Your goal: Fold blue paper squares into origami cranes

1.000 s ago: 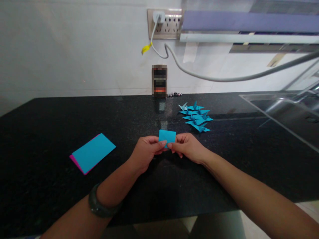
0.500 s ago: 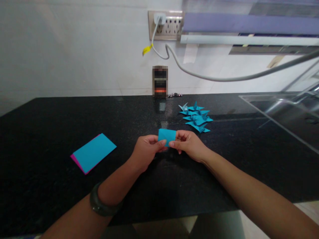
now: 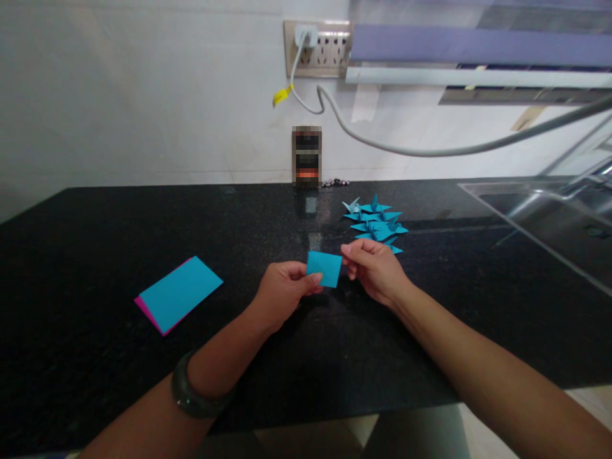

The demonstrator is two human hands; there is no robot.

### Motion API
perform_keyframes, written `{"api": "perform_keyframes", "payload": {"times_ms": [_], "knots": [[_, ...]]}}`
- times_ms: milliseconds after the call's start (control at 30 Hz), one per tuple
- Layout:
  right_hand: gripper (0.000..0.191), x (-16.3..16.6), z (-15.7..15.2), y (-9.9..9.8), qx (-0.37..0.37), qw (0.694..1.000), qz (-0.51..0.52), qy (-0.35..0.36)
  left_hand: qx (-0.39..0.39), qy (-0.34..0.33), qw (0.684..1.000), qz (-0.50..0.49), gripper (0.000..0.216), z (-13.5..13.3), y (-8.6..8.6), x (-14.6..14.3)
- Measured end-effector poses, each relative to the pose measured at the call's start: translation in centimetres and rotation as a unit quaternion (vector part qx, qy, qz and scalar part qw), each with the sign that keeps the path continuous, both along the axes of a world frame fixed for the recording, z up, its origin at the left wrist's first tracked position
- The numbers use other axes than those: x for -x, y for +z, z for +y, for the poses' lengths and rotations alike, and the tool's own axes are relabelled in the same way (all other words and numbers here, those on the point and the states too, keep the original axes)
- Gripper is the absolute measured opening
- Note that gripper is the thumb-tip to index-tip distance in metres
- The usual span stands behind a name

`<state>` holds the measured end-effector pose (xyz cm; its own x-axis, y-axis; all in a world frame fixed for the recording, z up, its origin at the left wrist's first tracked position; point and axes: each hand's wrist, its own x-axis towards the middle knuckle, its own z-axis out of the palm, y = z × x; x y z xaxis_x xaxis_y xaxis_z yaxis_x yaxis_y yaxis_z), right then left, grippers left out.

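Note:
A small folded blue paper square [image 3: 325,268] is held just above the black counter [image 3: 95,255]. My left hand [image 3: 284,293] pinches its lower left corner between thumb and fingers. My right hand [image 3: 375,268] pinches its upper right corner with fingers curled. A dark band sits on my left wrist. Behind my right hand lies a pile of several folded blue paper cranes [image 3: 377,224].
A stack of blue and pink paper sheets [image 3: 178,293] lies on the counter to the left. A small dark box [image 3: 306,156] stands against the wall. A white cable [image 3: 406,150] runs from the wall socket [image 3: 316,46]. A steel sink [image 3: 549,217] is at the right.
My right hand has shifted from the square's lower edge up to its right top corner. The square has tilted slightly and moved a little right. My left hand keeps its grip.

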<state>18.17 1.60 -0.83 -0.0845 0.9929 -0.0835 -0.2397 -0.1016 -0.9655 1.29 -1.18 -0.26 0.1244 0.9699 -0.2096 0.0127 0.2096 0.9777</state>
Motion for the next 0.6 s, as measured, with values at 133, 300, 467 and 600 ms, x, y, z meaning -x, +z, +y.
{"api": "perform_keyframes", "payload": {"times_ms": [133,300,467,600], "knots": [[0.034,0.1,-0.2,-0.2,0.014,0.995,-0.037,0.089,-0.017,-0.016,0.999,0.025,0.013,0.0,-0.2,0.0],[0.028,0.8,-1.0,-0.8,0.017,0.984,-0.099,0.145,-0.07,-0.068,0.989,0.113,0.013,-0.1,-0.4,0.2],[0.023,1.1,-1.1,-0.7,0.02,0.992,-0.057,0.111,-0.06,-0.104,0.986,0.119,0.016,-0.1,-0.9,0.3],[0.021,1.3,-1.2,-0.5,0.037,0.994,-0.039,0.092,-0.046,-0.122,0.985,0.113,0.018,-0.2,-0.7,0.3]]}}
